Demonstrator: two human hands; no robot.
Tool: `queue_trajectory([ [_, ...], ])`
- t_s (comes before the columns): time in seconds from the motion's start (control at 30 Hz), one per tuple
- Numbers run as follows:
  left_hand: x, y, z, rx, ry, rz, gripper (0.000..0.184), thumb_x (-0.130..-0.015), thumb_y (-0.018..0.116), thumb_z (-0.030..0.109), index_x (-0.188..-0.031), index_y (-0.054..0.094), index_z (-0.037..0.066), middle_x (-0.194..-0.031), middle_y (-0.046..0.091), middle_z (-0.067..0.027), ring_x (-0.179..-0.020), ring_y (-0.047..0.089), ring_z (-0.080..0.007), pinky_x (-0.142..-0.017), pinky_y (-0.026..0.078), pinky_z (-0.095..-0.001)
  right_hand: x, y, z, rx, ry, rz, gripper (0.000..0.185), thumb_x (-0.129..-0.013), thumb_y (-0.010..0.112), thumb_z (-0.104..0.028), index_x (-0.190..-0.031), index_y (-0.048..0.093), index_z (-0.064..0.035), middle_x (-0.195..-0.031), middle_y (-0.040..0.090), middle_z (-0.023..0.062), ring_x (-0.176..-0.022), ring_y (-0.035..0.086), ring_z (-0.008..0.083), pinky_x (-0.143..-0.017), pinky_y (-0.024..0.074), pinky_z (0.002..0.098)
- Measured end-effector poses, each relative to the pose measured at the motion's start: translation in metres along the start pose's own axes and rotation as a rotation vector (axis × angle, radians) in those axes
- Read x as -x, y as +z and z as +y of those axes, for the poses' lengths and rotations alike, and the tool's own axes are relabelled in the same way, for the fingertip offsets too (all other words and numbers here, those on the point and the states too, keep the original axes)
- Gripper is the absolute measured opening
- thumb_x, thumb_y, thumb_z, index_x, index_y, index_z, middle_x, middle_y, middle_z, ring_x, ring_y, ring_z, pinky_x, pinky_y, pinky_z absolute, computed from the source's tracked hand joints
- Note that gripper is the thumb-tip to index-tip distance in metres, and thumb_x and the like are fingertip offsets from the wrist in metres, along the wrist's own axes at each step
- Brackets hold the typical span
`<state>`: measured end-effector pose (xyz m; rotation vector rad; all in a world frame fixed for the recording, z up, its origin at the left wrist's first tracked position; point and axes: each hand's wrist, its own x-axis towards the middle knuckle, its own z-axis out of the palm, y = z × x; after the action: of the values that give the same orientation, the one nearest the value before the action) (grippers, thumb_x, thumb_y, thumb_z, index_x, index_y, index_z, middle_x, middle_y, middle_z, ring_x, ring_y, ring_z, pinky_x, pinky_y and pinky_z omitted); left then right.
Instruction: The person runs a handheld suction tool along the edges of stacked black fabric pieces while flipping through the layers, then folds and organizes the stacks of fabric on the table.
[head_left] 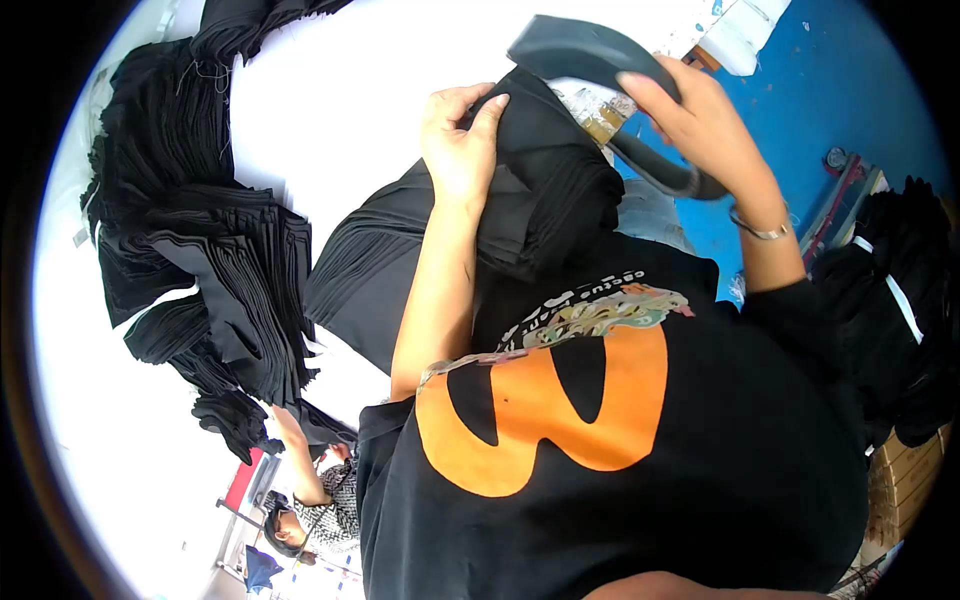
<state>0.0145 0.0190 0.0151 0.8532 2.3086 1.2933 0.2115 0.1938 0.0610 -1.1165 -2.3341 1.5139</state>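
Note:
My left hand (462,145) pinches the top corner of a black cloth piece (535,130) between thumb and fingers. That piece lies on a pile of stacked black cloth pieces (375,255) close to my body. Raised to the right of the pile, my right hand (700,115) is closed on a dark curved band (595,50), which looks like black fabric. One part of the band reaches left over the cloth corner; another dark curved part shows below the hand. Whether the two parts join behind the hand is hidden.
More black cloth stacks (235,280) cover the left of the white table (330,60). Beyond the table's right edge is a blue floor (800,90). A tied black bundle (890,300) and cardboard boxes (905,485) stand at right. Another person (315,510) works at lower left.

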Motion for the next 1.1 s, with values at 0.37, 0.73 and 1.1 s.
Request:
queue_trajectory([
  [0.37,0.006,-0.048,0.035,0.148,-0.202,-0.33,0.014,-0.094,0.07,0.012,-0.093,0.073,-0.002,-0.074,0.07,-0.0063,-0.063,0.062,-0.0126,-0.062,0.05,-0.0247,0.007,-0.007,-0.002,0.089,-0.061,0.035,0.059,-0.093,0.064,-0.057,-0.095,0.07,0.0018,-0.074,0.065,0.0221,-0.069,0.065,0.0364,-0.064,0.0504,0.0377],
  [0.73,-0.012,-0.009,0.011,-0.094,-0.049,-0.165,0.014,-0.089,0.077,0.01,-0.1,0.075,0.002,-0.089,0.067,-0.0007,-0.077,0.055,-0.0097,-0.074,0.047,-0.0238,-0.007,-0.023,0.012,-0.246,0.057,-0.189,0.061,-0.099,0.055,-0.059,-0.078,0.063,-0.0018,-0.053,0.055,0.0027,-0.044,0.055,0.0099,-0.045,0.0427,0.0246],
  [1.1,-0.023,0.002,0.0,-0.01,-0.013,-0.246,0.013,-0.094,0.069,0.011,-0.101,0.074,0.0,-0.085,0.064,-0.0024,-0.081,0.058,-0.0133,-0.079,0.048,-0.0266,-0.01,-0.022,0.028,-0.267,0.063,-0.228,0.058,-0.1,0.055,-0.057,-0.09,0.066,-0.0011,-0.057,0.057,0.0035,-0.048,0.057,0.009,-0.043,0.0442,0.0238],
])
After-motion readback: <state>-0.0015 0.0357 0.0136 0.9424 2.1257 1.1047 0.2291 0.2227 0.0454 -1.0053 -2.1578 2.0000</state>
